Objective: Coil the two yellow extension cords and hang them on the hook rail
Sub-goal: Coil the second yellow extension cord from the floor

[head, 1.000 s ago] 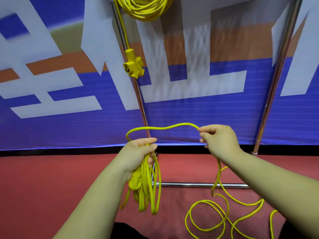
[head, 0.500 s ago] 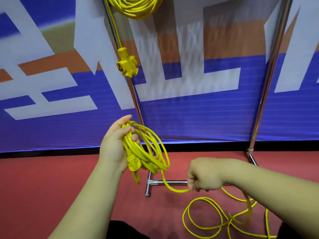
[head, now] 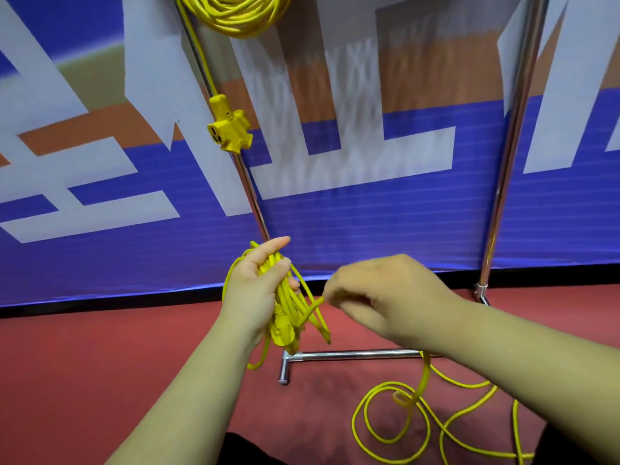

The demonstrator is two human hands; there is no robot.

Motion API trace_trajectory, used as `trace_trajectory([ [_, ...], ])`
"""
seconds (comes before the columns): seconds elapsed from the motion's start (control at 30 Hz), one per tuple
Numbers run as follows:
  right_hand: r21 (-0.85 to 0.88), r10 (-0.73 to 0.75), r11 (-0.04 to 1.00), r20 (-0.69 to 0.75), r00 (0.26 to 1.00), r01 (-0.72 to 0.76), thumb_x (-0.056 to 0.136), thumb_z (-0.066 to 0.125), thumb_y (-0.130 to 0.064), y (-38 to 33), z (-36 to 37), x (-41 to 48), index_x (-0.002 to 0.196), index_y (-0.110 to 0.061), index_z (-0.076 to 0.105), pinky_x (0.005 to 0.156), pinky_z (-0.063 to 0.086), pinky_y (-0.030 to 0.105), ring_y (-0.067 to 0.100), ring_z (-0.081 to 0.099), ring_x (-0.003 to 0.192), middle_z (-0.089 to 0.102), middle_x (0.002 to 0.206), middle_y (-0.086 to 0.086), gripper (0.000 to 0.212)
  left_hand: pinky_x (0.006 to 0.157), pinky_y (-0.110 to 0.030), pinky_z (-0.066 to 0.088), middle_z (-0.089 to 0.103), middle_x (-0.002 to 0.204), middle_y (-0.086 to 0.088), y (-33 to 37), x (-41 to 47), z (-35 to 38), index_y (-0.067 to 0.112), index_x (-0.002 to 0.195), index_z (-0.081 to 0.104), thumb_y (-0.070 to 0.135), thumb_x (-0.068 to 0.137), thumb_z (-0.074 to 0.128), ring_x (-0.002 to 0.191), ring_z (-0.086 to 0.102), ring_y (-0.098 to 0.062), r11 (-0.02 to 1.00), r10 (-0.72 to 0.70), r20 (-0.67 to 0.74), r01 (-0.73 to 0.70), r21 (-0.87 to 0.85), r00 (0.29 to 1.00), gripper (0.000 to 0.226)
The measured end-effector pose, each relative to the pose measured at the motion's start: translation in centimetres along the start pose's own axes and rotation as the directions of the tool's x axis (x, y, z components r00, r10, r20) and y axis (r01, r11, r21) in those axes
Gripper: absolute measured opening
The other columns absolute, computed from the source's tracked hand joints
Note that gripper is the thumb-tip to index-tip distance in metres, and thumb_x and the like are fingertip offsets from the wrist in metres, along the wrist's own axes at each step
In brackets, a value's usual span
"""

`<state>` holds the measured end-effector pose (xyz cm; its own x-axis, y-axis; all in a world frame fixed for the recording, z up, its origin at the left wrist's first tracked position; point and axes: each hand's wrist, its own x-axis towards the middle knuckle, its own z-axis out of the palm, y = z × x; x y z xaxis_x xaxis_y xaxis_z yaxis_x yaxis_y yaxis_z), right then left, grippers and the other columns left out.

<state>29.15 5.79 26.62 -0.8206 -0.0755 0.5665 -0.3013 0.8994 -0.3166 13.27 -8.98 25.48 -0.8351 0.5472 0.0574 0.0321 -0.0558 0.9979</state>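
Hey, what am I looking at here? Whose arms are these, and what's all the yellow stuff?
There is no machine here. A person wears a camera on the head, and it looks down at their own bare arms. The left hand grips gathered loops of a yellow extension cord. The right hand pinches the same cord, and its loose part lies in rings on the red floor. Up top hangs another coiled cord, its socket block dangling by a chrome stand before a blue banner.
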Motion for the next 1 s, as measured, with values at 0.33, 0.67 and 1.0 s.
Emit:
trace_trajectory([
  [0.33, 0.18, 0.46, 0.887, -0.27, 0.846, -0.425, 0.064, 0.08, -0.062, 3.5, -1.8, 0.0, 0.074, -0.024, 0.044, 0.053, 0.042, 0.035, 0.012, 0.047, 0.054, 0.054, 0.057, -0.005, 0.054, 0.056, -0.033, 0.051, 0.062, 0.078, -0.009, 0.2, -2.5, 4.1, 0.024, 0.122, 0.072, 0.034, 0.083, 0.076, 0.06, 0.056, -0.021, 0.995, -0.062, 0.268, 0.081, -0.061, 0.961, 0.04],
  [0.67, 0.435, 0.543, 0.752, 0.017, 0.839, -0.496, 0.078, 0.083, -0.033, 6.6, -1.4, -0.8, 0.072, -0.016, 0.035, 0.053, 0.038, 0.03, 0.012, 0.04, 0.051, 0.052, 0.057, -0.002, 0.051, 0.063, -0.035, 0.05, 0.06, 0.061, -0.012, 0.5, -2.9, 4.9, 0.035, 0.121, 0.071, -0.004, 0.085, 0.069, 0.053, 0.055, -0.024, 0.993, 0.029, 0.231, -0.055, 0.107, 0.972, 0.052],
  [1.0, 0.716, 0.62, 0.32, 0.337, 0.709, -0.621, 0.095, 0.06, -0.001, 8.3, -0.3, -1.9, 0.088, -0.012, 0.05, 0.063, 0.053, 0.03, 0.022, 0.062, 0.066, 0.056, 0.068, 0.008, 0.017, 0.051, -0.029, 0.049, 0.053, 0.059, -0.014, 2.1, -1.1, 0.7, 0.023, 0.122, 0.07, -0.005, 0.083, 0.065, 0.046, 0.05, -0.021, 0.991, 0.012, 0.103, 0.001, -0.133, 0.995, 0.049],
])
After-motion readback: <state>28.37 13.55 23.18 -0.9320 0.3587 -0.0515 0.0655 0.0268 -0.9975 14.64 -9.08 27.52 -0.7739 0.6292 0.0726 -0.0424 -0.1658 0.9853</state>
